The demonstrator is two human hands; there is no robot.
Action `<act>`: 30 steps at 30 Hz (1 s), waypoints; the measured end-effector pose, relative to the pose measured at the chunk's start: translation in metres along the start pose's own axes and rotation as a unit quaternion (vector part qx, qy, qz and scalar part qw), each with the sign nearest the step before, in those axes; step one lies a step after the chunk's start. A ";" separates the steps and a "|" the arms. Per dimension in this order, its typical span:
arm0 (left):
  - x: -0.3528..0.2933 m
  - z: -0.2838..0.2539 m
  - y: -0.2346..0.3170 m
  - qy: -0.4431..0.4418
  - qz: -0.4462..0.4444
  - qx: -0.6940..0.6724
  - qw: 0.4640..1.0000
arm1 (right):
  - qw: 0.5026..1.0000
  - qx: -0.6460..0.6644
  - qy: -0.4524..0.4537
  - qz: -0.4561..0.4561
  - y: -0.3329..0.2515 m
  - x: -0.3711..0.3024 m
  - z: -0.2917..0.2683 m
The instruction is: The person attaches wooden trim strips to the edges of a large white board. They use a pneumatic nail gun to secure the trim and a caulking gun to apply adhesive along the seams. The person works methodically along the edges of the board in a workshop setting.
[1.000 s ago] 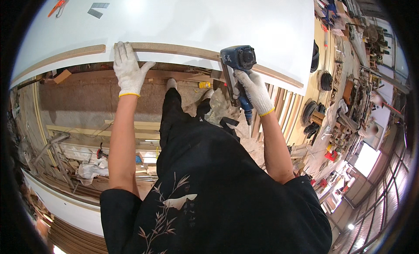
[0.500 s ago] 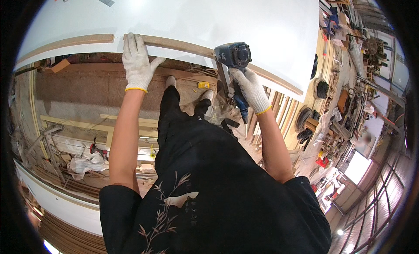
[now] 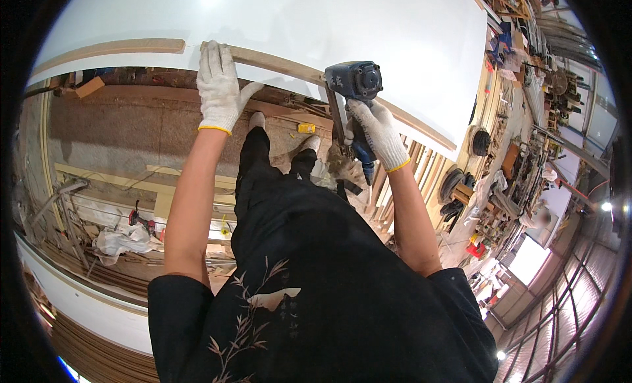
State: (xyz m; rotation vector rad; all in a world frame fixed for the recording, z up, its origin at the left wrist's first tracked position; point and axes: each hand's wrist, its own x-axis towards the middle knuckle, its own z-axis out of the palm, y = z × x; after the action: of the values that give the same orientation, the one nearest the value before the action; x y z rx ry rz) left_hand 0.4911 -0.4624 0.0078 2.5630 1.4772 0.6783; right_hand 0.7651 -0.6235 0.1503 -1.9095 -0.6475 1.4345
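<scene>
My left hand (image 3: 220, 86), in a white knit glove, lies with its fingers stretched out over the left end of a narrow wooden strip (image 3: 276, 63); its thumb sticks out to the right. The strip runs along the near edge of a large white panel (image 3: 283, 24). My right hand (image 3: 375, 129), gloved the same way, is wrapped round the handle of a dark blue nail gun (image 3: 354, 80). The nail gun's head is over the strip, right of its middle; whether its nose touches the wood is hidden. A second wooden strip (image 3: 115, 48) lies further left, a small gap away.
Below the panel edge, a yellow object (image 3: 306, 128) lies on the floor near my shoes. A red-and-black power drill (image 3: 139, 216) rests behind me at left, beside crumpled plastic (image 3: 122, 241). Long wooden boards (image 3: 401, 165) and black coils (image 3: 483, 139) are at right.
The view has turned slightly, so the strips and my left hand appear further right. Both hands keep their places on the strip and the nail gun.
</scene>
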 end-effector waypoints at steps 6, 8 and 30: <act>-0.001 -0.001 0.002 0.000 -0.006 -0.012 1.000 | 1.000 0.019 -0.003 -0.010 -0.005 0.001 0.008; -0.001 0.001 0.002 0.006 -0.005 -0.017 1.000 | 1.000 0.019 -0.005 -0.009 -0.017 -0.001 0.014; -0.007 0.001 -0.005 -0.061 -0.039 -0.045 0.996 | 0.998 -0.061 -0.034 -0.012 -0.053 0.025 0.065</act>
State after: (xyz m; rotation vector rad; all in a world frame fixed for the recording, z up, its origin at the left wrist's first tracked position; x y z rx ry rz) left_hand 0.4846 -0.4660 0.0031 2.4201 1.4638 0.5542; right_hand 0.7096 -0.5567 0.1622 -1.9453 -0.8038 1.4790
